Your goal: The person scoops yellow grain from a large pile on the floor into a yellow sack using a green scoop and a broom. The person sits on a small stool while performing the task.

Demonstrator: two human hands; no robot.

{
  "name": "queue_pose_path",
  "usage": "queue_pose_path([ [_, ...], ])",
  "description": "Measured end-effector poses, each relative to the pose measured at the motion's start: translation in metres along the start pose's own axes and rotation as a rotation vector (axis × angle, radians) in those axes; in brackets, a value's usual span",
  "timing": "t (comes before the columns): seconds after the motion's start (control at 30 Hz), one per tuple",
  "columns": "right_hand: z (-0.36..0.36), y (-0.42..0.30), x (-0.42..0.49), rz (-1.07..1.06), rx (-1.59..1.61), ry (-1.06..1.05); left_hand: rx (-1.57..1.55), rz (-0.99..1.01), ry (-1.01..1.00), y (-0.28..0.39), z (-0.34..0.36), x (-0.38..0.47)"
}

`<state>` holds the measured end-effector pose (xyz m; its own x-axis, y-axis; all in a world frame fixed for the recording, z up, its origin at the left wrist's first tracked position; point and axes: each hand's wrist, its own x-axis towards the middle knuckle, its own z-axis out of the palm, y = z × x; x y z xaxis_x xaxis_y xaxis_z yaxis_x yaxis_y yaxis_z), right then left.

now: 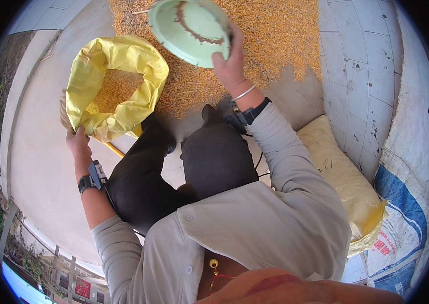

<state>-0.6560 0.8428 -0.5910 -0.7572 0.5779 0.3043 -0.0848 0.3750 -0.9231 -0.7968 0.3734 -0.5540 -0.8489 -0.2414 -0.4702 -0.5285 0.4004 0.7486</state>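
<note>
My right hand point(231, 62) grips the rim of a pale green plastic basin point(199, 28), tilted over a spread of loose corn kernels point(271, 34) on the floor. A brown stain curves across the basin, which is slightly blurred. At the left, my left hand point(78, 141) pinches the near edge of a yellow woven sack point(151, 68). The sack's mouth is rolled outward and gapes wide, with corn kernels inside point(117, 89). The basin is up and to the right of the sack, apart from it.
A full pale woven sack point(332, 167) lies at the right along a tiled wall point(358, 76). Behind it are blue and white woven bags point(400, 212). My knees point(218, 159) are bent below the corn. A concrete ledge point(19, 98) runs along the left, with plants beyond.
</note>
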Motion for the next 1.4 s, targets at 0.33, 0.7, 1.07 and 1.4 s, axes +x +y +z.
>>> queue_pose_path([
  [0.33, -0.241, 0.09, -0.156, 1.056, 0.271, 1.007, 0.105, -0.065, -0.06, 0.003, -0.004, 0.001],
  [0.7, -0.17, 0.146, -0.148, 1.134, 0.087, 0.793, 0.155, 0.113, 0.107, 0.089, 0.001, -0.024],
  [1.07, -0.122, 0.214, -0.046, 0.775, -0.238, 0.016, -0.084, 0.601, -0.368, 0.2, 0.067, -0.186],
  [1.4, -0.101, 0.218, -0.009, 0.959, 1.121, 0.691, -0.168, 0.199, -0.563, 0.147, 0.125, -0.188],
])
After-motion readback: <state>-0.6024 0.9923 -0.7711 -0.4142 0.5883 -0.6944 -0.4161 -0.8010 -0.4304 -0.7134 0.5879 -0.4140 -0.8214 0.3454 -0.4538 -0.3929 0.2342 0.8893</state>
